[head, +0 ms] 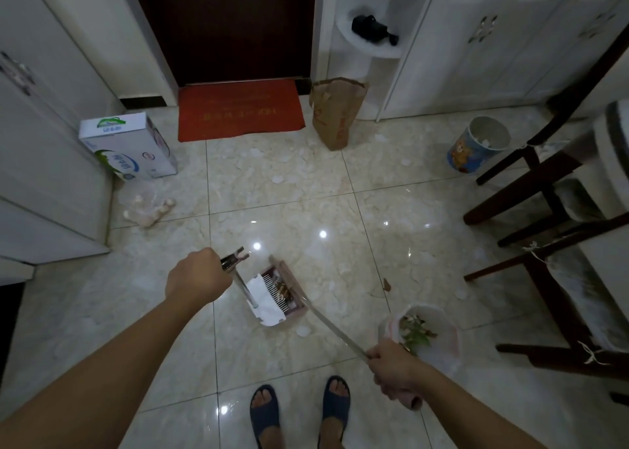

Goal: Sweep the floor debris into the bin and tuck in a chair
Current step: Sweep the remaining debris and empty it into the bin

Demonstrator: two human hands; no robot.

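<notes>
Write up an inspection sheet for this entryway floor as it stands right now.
Surface: glossy tiled floor, white scraps scattered across it.
Job's things: dustpan on the floor holding paper and debris; broom handle angled into it; lined bin with green scraps beside the right hand; dark chair at right, standing out from the table.
Clutter: milk carton box, brown paper bag, cartoon-print bucket, crumpled plastic.
Grippers: left hand shut on the dustpan handle; right hand shut on the broom handle.
Cables: nothing seen.
Surroundings: red doormat, dark door, white cabinets both sides.
</notes>
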